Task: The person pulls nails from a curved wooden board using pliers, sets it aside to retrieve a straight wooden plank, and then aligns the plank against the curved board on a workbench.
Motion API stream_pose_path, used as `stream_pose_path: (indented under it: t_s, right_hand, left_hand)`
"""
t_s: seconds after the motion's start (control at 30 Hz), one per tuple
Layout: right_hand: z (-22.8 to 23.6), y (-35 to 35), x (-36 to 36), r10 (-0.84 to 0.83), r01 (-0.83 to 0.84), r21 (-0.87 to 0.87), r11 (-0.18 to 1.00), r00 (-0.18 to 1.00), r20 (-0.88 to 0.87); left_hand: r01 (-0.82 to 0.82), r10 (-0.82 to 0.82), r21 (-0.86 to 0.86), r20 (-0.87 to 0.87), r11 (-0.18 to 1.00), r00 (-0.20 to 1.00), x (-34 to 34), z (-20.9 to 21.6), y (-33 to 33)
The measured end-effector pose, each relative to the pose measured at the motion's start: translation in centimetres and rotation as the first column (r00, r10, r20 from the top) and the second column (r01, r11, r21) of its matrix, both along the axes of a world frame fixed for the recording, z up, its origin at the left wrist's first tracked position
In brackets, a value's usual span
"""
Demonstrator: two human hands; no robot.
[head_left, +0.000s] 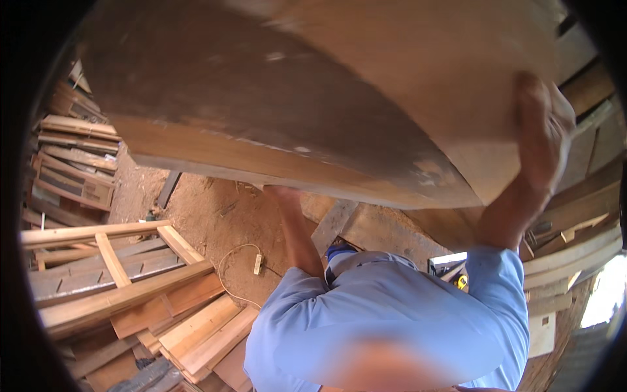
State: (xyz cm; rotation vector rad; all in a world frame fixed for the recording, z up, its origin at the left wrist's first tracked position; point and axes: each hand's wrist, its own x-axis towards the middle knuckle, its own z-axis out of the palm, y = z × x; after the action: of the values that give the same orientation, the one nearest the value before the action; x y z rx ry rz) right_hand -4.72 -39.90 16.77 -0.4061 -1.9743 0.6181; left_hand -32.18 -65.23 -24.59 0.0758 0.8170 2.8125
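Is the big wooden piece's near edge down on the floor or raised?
Raised, apparently: the wooden piece partly hides the left hand beneath it, and floor shows past it.

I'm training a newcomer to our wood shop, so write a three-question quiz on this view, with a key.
1. Multiple choice: what lies on the brown floor at the end of the pale cord?
a) a red helmet
b) a small extension socket
c) a green bucket

2. True or false: in this view the right hand appears higher than the left hand.

3. Fill in the blank: the left hand is at the ____ edge of the large wooden workpiece.

Key: 1. b; 2. true; 3. lower (the fingertips there are hidden).
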Motion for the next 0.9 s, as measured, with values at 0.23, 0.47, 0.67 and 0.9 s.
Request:
stream_pose_path:
  t_s: [0.23,0.47,0.67,0.9]
  right_hand:
    - [0.2,-3.4,-6.0,0.292,-0.363,0.242,0.9,0.913,0.284]
    - [-7.5,4.0,0.2,0.223,-0.241,-0.052,0.969,0.768,0.601]
    - [-7.9,-1.7,-2.7,0.073,-0.113,0.045,0.993,0.846,0.528]
    - [-7.0,-7.6,-9.8,-0.046,-0.148,0.315,0.937,0.845,0.532]
  left_hand:
    - [-0.049,0.058,-0.079,0.104,0.996,0.993,-3.5,-0.6,-5.0]
    - [-0.12,0.139,-0.089,0.257,0.989,0.956,-4.4,-1.0,-4.3]
    - [-0.086,0.159,-0.196,0.393,0.977,0.906,-6.7,0.0,-5.3]
    - [-0.056,0.181,-0.326,0.366,0.944,0.913,-9.8,0.3,-8.7]
